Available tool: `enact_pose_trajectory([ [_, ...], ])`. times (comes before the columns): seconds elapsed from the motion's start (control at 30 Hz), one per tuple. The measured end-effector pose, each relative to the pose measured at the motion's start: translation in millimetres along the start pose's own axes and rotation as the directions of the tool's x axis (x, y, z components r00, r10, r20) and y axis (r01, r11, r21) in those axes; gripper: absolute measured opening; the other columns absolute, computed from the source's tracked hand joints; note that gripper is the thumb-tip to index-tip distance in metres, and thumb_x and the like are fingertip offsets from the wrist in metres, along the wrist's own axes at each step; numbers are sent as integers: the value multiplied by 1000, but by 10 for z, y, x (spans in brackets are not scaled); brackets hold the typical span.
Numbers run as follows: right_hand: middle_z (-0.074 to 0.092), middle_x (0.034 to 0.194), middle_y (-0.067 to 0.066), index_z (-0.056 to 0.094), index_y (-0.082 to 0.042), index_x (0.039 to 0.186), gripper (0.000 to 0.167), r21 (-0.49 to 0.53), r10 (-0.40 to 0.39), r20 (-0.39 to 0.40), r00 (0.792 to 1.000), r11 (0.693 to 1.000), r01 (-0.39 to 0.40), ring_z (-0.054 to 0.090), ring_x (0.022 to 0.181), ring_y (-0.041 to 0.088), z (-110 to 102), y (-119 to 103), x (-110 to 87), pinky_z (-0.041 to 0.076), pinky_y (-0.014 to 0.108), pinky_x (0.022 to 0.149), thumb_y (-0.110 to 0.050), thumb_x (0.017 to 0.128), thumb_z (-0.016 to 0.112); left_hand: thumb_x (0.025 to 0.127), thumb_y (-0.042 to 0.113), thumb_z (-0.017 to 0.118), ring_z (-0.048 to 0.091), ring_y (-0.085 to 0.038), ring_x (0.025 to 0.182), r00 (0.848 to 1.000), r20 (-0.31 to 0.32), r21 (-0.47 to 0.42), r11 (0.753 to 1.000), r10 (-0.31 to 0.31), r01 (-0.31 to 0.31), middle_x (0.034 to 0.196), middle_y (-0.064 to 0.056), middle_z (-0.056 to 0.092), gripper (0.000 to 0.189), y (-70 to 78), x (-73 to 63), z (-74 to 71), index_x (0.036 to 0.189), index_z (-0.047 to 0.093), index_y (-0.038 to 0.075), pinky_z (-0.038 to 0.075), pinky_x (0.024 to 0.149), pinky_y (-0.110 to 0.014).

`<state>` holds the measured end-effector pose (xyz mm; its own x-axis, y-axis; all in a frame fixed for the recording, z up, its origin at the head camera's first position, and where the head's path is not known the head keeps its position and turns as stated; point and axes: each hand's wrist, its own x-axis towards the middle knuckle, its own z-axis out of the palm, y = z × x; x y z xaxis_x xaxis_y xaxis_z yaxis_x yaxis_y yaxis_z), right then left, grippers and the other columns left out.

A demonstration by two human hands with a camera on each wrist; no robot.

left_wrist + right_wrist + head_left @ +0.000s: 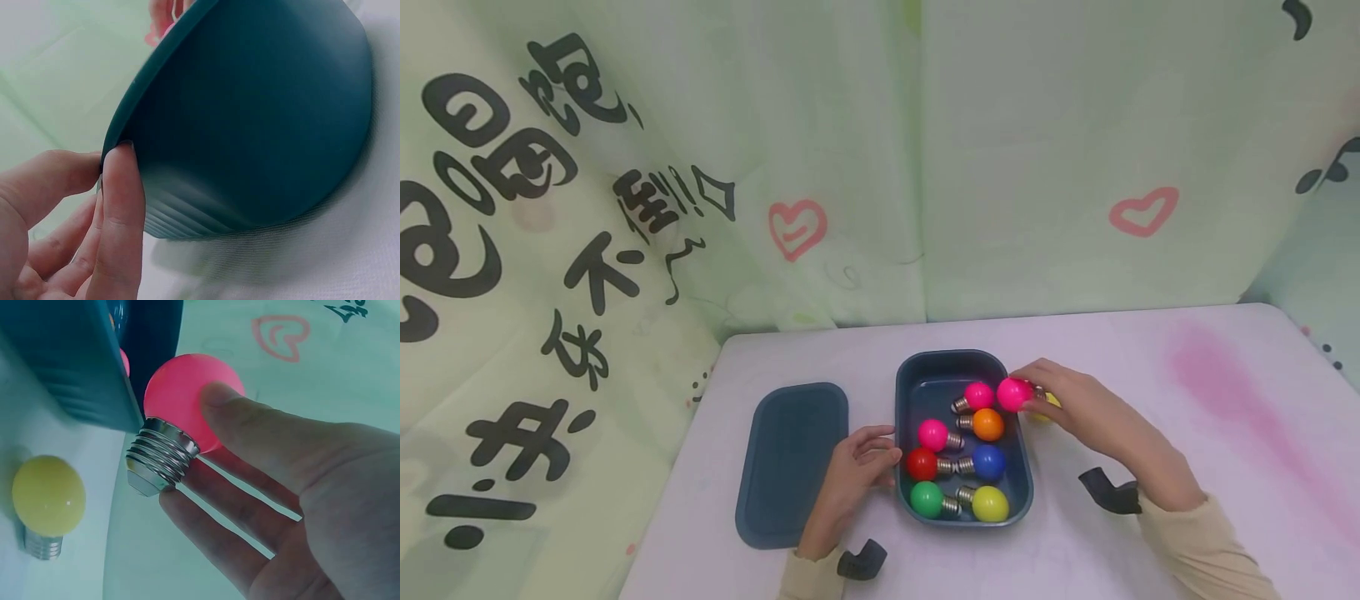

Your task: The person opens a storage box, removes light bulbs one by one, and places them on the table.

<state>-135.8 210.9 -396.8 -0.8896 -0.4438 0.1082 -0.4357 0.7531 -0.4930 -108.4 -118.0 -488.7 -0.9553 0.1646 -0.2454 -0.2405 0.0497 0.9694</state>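
Observation:
My right hand [1082,410] pinches a pink light bulb [187,400] between thumb and fingers, its silver screw base pointing away from the palm. The bulb hangs at the right rim of a dark blue box [932,367]. At the box's left side, my left hand [861,467] grips the rim between thumb and finger, as the left wrist view shows. Inside lie several bulbs: two pink, an orange bulb [988,424], a red bulb [921,463], a blue bulb [988,462], a green bulb [927,499] and a yellow one [990,504].
Another yellow bulb [49,495] lies on the table just right of the box, partly hidden behind my right hand in the head view. A flat dark blue lid [790,458] lies left of the box. A pale printed curtain [1022,167] hangs behind the white table.

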Motion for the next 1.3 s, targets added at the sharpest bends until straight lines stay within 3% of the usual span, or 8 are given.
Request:
enact_pose_trajectory([
  [0.57,67,105,1,66,-6,117,36,-38,-18,-15,1000,999,18,65,95,23,-11,293,-164,57,46,84,-9,83,78,90,18,74,67,-16,88,1000,-4,-8,1000,-8,8,105,-8,68,44,-3,3,-1,129,61,5,59,71,-28],
  [0.97,68,108,3,66,-7,117,36,-22,55,46,997,998,-54,65,99,25,29,361,-194,56,48,88,-10,84,78,89,20,75,67,-16,87,1000,-7,-1,1000,-4,4,105,-8,68,45,14,-13,1,129,61,5,60,72,-28],
  [1.3,68,109,6,67,-5,117,37,-9,46,68,997,999,-45,65,100,27,93,424,-199,56,48,87,-6,82,79,90,20,74,67,-16,90,1000,-10,18,1000,-8,9,106,-9,68,44,19,-17,-1,130,60,5,60,73,-28],
])
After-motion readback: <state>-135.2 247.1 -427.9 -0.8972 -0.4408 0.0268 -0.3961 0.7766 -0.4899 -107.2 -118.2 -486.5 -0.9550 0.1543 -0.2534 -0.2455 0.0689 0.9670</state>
